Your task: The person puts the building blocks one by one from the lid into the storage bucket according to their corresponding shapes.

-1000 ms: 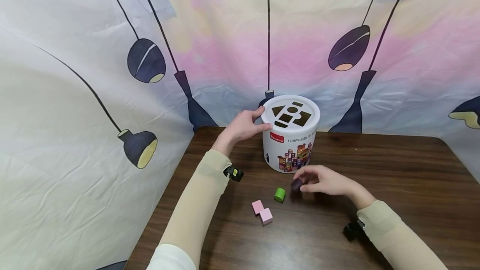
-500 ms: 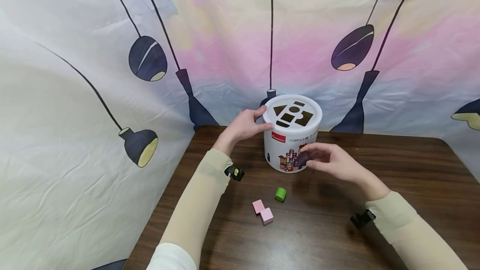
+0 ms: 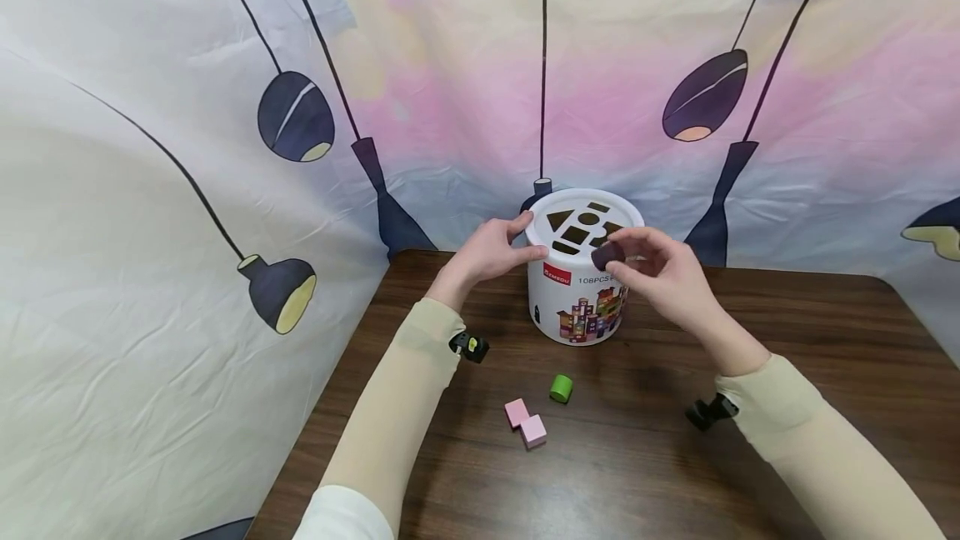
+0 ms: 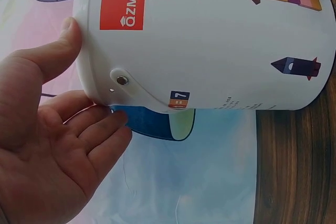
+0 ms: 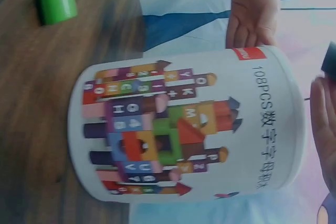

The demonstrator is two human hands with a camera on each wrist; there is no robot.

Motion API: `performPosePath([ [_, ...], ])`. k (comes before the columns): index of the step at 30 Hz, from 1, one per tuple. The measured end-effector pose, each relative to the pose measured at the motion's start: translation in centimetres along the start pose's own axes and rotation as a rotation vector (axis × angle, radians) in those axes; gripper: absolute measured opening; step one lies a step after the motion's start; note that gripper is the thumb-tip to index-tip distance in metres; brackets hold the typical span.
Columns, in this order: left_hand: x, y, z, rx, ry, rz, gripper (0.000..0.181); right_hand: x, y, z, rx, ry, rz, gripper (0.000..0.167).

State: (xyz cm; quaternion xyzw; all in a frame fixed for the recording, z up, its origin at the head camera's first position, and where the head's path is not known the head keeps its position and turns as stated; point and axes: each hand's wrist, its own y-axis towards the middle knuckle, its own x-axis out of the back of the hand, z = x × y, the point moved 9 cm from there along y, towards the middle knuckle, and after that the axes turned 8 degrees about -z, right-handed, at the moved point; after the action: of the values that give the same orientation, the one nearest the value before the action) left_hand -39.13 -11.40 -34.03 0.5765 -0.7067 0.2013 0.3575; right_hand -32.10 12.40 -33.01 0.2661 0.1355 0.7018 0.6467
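Note:
A white toy-block bucket (image 3: 577,307) stands upright on the table, its lid (image 3: 538,233) pierced with shaped holes. My left hand (image 3: 491,252) rests against the lid's left rim, thumb in front; in the left wrist view the fingers (image 4: 107,129) are nearly straight. My right hand (image 3: 663,273) pinches a dark purple wooden block (image 3: 607,255) between thumb and fingers, at the front right of the rim. Its fingers hide part of the lid. At the right edge of the right wrist view, only part of this block (image 5: 329,61) shows.
A green cylinder block (image 3: 561,389) lies on the brown wooden table (image 3: 637,465) in front of the bucket. Two pink blocks (image 3: 532,432) touch each other nearer the front left. A fabric backdrop (image 3: 465,107) with printed lamps hangs behind the table.
My right hand has lifted the dark purple block from the table beside the green cylinder up to the bucket's rim. The left hand stays at the rim.

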Motion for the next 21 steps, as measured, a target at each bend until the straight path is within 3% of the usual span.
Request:
performPosePath([
  [5,-0.1,0.0,0.0,0.0,-0.008,-0.002,0.082,0.3,2.2,-0.2,0.013,-0.069,-0.088,0.039],
  [11,-0.2,0.0,0.1,0.002,-0.02,0.007,0.083,0.6,4.4,-2.2,-0.076,-0.205,-0.148,0.047],
  [16,-0.2,0.0,0.0,0.003,-0.018,0.013,0.083,0.5,6.4,-2.9,-0.096,-0.294,-0.14,0.046],
  [21,-0.2,0.0,0.1,0.005,-0.024,0.013,0.083,-0.2,8.2,-3.5,-0.146,-0.356,-0.081,0.048],
])
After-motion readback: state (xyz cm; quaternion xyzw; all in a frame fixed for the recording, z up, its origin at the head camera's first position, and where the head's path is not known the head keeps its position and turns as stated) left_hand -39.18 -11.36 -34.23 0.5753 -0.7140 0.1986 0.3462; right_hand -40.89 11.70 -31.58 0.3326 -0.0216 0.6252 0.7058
